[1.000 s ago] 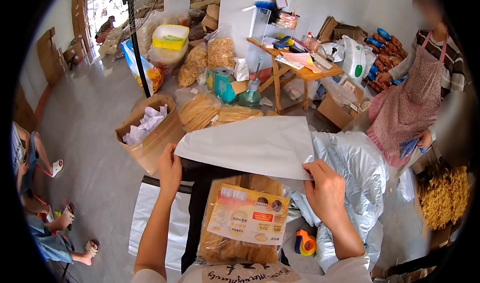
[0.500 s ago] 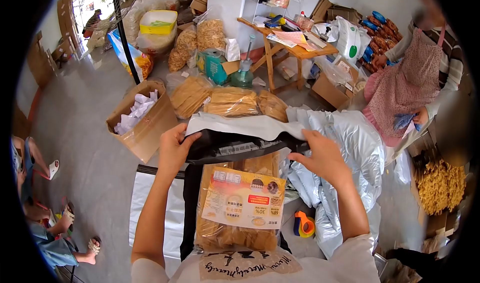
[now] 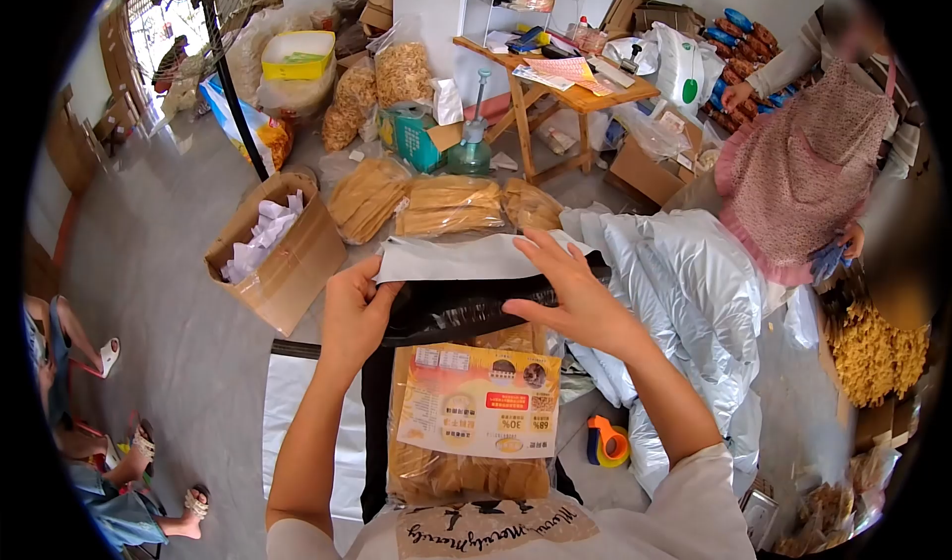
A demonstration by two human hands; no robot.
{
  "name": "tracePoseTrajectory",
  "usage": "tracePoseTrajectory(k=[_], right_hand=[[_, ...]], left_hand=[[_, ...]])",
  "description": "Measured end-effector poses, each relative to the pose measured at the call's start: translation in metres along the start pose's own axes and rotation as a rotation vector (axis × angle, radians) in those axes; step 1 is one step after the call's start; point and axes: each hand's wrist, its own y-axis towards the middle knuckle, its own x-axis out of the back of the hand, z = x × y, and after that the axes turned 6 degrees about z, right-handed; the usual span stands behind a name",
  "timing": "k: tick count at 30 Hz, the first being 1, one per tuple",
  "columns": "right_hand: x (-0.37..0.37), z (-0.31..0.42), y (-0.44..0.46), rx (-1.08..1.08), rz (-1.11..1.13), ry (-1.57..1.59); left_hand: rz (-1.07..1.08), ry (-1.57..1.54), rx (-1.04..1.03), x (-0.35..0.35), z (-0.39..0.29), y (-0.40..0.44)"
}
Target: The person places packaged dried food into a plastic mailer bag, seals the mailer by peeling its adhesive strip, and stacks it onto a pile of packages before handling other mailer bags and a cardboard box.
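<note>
In the head view, the left hand (image 3: 357,312) has its thumb and fingers clamped on the left end of a white plastic bag with black inner side (image 3: 451,260); this grip probably keeps the thin film from sagging. The right hand (image 3: 585,307) has its fingers spread apart around the right part of the bag; how firmly they touch, I cannot tell. The bag is held above the lap, just beyond a clear, flat packet of tan sheets (image 3: 476,476). The packet lies against the body, and the lap seems to give it support, leaving both hands for the bag.

The white side looks smooth and matt, while the black film is shiny and wrinkled. The packet is roughly rectangular, with a yellow-white printed paper label (image 3: 476,401) on top. Beside the legs, a round orange-and-blue tape dispenser (image 3: 607,441) is near a puffy, creased heap of silvery plastic (image 3: 684,282).
</note>
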Motion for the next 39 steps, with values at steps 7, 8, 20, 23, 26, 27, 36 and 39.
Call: tracePoseTrajectory(k=[7, 8, 20, 23, 26, 27, 36, 39], right_hand=[[-0.027, -0.023, 0.032, -0.03, -0.226, -0.34], [-0.026, -0.04, 0.036, -0.117, -0.248, -0.386], [-0.013, -0.124, 0.064, -0.464, -0.518, -0.398], [-0.042, -0.169, 0.05, -0.509, -0.441, -0.106], [-0.106, -0.237, 0.029, -0.733, -0.276, 0.457], [-0.125, -0.245, 0.022, -0.801, -0.221, 0.377], [-0.156, -0.167, 0.002, -0.35, -0.659, 0.882], [-0.143, -0.152, 0.001, -0.435, -0.705, 0.96]], left_hand=[[0.062, -0.014, 0.075, 0.007, -0.018, -0.005], [0.1, 0.048, 0.118, 0.013, -0.019, -0.003], [-0.111, 0.323, 0.204, 0.025, 0.138, 0.098], [0.064, -0.54, 0.653, 0.015, 0.175, 0.111], [0.17, -0.923, 0.799, -0.002, 0.246, 0.109], [0.259, -1.027, 0.838, -0.006, 0.261, 0.104], [-0.217, -0.665, 0.638, -0.03, 0.16, 0.064], [-0.271, -0.512, 0.459, -0.033, 0.133, 0.058]])
